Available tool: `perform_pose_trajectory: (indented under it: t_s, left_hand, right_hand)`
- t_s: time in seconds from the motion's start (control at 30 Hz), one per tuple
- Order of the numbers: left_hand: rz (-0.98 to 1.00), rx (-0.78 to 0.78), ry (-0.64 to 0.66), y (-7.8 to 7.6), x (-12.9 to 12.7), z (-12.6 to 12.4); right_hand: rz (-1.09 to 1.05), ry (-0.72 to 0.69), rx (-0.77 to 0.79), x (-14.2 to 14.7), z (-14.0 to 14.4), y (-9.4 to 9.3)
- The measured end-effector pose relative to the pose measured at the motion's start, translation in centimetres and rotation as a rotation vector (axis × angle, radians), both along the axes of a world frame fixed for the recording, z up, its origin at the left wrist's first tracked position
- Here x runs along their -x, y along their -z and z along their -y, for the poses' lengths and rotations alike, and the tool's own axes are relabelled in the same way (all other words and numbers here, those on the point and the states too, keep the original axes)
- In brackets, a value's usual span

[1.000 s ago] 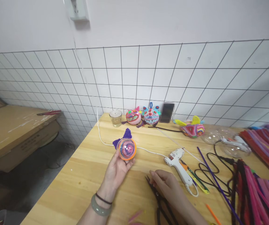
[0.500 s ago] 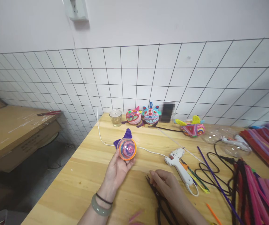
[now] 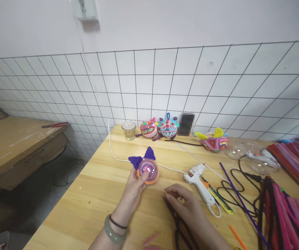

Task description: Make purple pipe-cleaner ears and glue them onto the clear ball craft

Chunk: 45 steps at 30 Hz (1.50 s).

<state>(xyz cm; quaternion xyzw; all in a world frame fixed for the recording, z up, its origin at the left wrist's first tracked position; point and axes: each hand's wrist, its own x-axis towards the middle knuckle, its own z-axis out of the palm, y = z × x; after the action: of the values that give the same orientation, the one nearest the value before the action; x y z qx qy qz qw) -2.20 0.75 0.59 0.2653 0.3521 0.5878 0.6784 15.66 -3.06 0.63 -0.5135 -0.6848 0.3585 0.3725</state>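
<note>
On the wooden counter, left of the white glue gun, the left hand grips a clear ball with purple ears, its thumb across the front. Just below the glue gun, the right hand rests loosely curled beside black scissors, holding nothing.

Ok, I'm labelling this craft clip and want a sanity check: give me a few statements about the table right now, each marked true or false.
1. The left hand holds a clear ball with purple ears. True.
2. The right hand grips the white glue gun. False: the gun lies on the table, beside that hand and untouched.
3. Black scissors lie by the right hand. True.
4. The small glass jar stands at the table's near edge. False: it stands at the far side, by the tiled wall.
5. Pipe cleaners are piled to the right. True.
</note>
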Motion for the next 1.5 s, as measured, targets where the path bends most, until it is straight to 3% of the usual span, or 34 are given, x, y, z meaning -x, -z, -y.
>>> perform_pose_trajectory:
  t_s: [0.2,0.6,0.8,0.93,1.0,1.13,1.23,1.37,1.5]
  left_hand:
    - [-0.144,-0.026,0.019,0.4,-0.8,0.2]
    - [-0.092,-0.138,0.233,0.6,-0.9,0.6]
    - [-0.19,-0.246,0.142,0.2,-1.4,1.0]
    - [-0.259,-0.258,0.013,-0.4,-1.5,1.5]
    - [-0.264,-0.261,-0.028,-0.4,-1.3,1.8]
    - [-0.445,-0.391,-0.111,0.0,-1.1,2.1]
    - [-0.629,-0.499,-0.109,0.5,-1.3,2.2]
    - [-0.762,-0.558,-0.038,0.8,-1.6,2.5]
    - [-0.691,-0.532,-0.001,0.6,-1.4,3.0]
  right_hand:
    - [-0.039,-0.125,-0.182,0.4,0.5,-0.2]
    - [-0.012,-0.123,-0.193,0.2,0.5,0.0]
    - [-0.015,-0.08,-0.156,0.3,0.3,0.4]
    - [-0.217,0.17,-0.095,-0.1,-0.2,1.0]
    - [-0.324,0.227,-0.027,-0.4,-0.4,1.1]
    - [-0.512,0.064,0.141,-0.6,-0.1,0.6]
    - [-0.54,-0.053,0.144,0.1,0.4,0.5]
    - [-0.552,-0.017,0.136,0.7,0.7,0.8]
    - [-0.645,0.006,0.164,0.2,0.1,0.8]
